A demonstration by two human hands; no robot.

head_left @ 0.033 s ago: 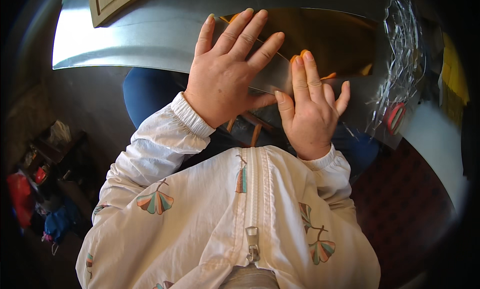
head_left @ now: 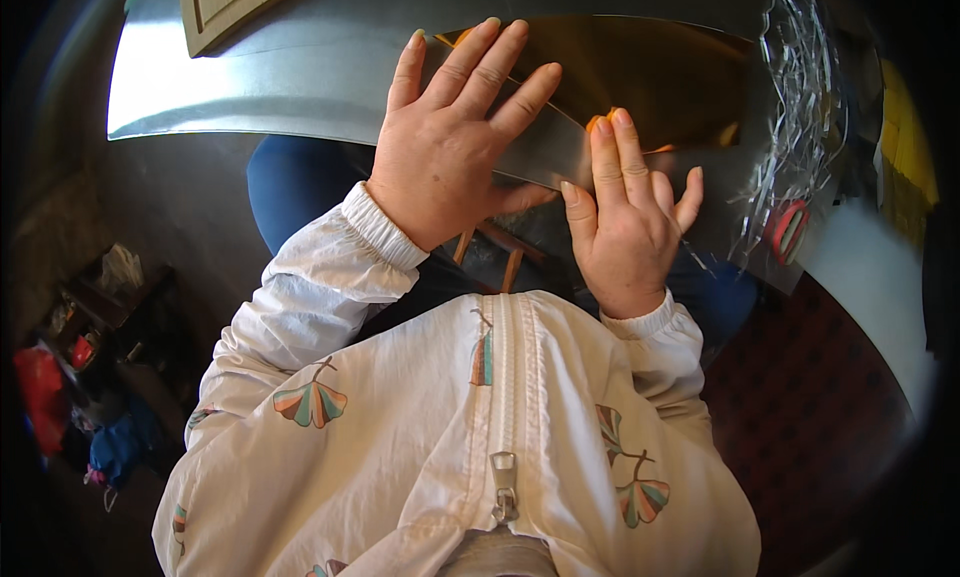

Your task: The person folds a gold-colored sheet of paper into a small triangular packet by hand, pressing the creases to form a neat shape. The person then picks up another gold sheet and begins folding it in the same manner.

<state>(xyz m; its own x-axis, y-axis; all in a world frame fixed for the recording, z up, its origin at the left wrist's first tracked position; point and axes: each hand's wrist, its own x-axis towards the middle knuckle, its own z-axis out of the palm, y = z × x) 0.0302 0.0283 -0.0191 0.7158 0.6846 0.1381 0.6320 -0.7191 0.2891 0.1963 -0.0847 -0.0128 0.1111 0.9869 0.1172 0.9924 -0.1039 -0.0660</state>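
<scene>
A shiny gold-brown sheet, with a mirror-like surface, lies on the grey metal-looking tabletop. My left hand rests palm down over the sheet's left end, its fingers spread and holding nothing. To its right, my right hand is open too. Its two long fingers are stretched out together with their tips at the sheet's near edge, thumb and little finger apart. A thin straight line runs slantwise between the two hands. What lies under the left palm is hidden.
A bundle of silvery strips hangs along the table's right side, beside a red roll of tape. A pale wooden panel lies at the far left. A low shelf with clutter stands on the floor at left.
My right hand has slid slightly right and nearer to me along the sheet's edge. The left hand has shifted a touch to the left, its fingers still spread.
</scene>
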